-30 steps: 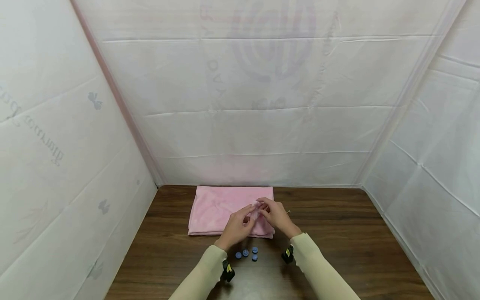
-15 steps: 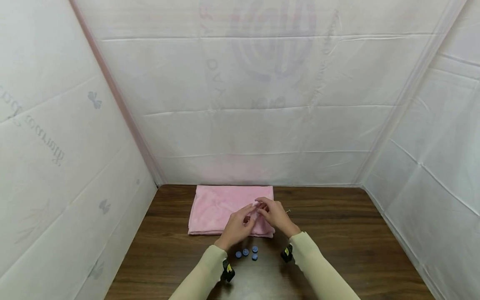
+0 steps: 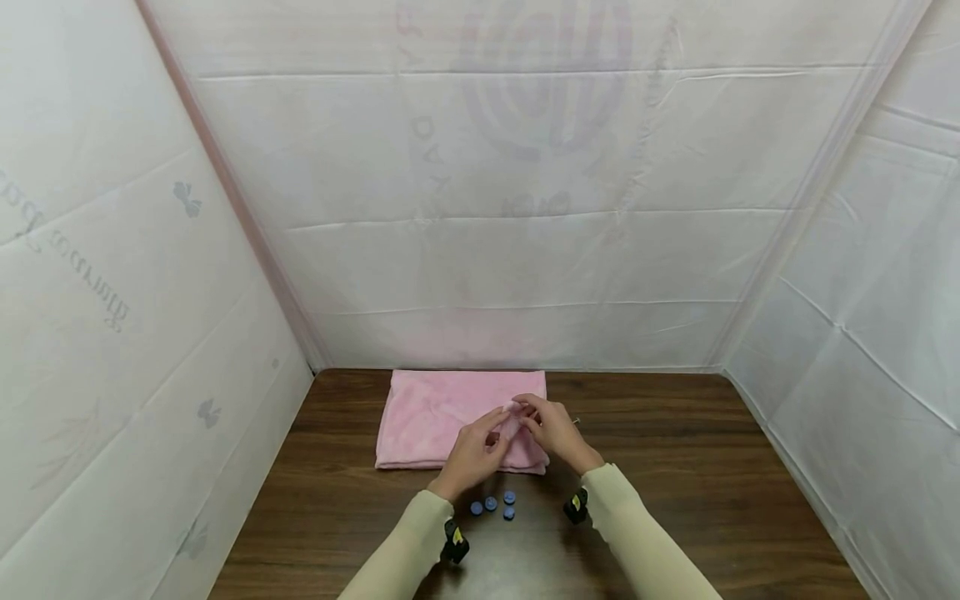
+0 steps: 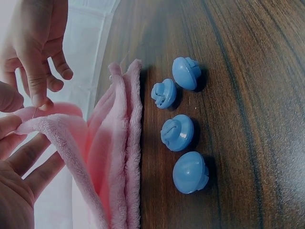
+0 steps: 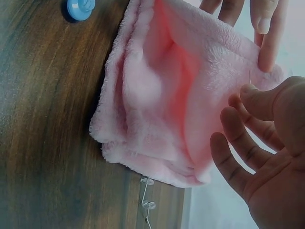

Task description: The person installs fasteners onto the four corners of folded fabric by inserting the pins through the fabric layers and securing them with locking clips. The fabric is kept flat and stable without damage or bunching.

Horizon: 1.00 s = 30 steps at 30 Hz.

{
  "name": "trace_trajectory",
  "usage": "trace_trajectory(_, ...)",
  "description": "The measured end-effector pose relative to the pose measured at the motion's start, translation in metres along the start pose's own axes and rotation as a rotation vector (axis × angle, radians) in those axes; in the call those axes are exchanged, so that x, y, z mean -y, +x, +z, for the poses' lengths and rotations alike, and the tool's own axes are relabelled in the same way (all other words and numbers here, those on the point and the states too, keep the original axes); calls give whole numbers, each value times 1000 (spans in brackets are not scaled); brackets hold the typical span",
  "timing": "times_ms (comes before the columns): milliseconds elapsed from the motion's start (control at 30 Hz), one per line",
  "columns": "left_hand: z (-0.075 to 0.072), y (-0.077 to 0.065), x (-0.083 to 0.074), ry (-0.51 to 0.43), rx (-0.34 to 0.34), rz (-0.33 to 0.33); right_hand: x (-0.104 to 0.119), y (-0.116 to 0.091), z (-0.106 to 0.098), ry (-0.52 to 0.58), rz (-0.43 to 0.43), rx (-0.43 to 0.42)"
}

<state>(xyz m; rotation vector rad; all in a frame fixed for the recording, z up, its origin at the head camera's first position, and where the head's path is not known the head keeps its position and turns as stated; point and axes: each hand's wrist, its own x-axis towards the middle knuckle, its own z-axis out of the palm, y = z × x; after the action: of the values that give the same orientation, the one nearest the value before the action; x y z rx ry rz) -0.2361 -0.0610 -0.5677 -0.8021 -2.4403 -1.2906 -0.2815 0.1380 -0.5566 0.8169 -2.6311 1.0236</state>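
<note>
A folded pink fleece blanket (image 3: 438, 412) lies at the back of the brown table. My left hand (image 3: 472, 450) pinches a raised corner of it between thumb and fingers. Right beside, my right hand (image 3: 557, 432) has thumb and index together at that fold, holding a thin needle-like pin (image 5: 250, 76) against the fleece; its head is hidden by the fingertips. The other right fingers stand loosely curled. Several blue mushroom-shaped clips (image 4: 189, 172) rest on the table in front of the blanket, apart from both hands.
Thin metal pins with clear heads (image 5: 148, 182) lie on the table beside the blanket's right edge. White fabric walls (image 3: 525, 275) enclose the table at the back and both sides. The wooden tabletop (image 3: 675, 467) extends to the right.
Both hands stay at the blanket corner. The right fingertips shift only slightly about the fold; the blue clips have not moved.
</note>
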Motion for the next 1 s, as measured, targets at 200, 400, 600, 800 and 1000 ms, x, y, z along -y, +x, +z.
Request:
trace_trajectory(200,1,0,1,11,5,-1,2,-1,1,-9,4,-8)
trace_trajectory(400,2,-1,1,-14,16,-13,4,-1,3,-15,6,-5)
trace_trajectory(600,1,0,0,1,12,-1,5,-1,4,-12,9,-7)
trace_trajectory(800,1,-1,1,-6,16,2,5,0,6,-10,21,-2)
trace_trajectory(1000,1,1,2,-4,19,0,7,1,7,7,19,-13)
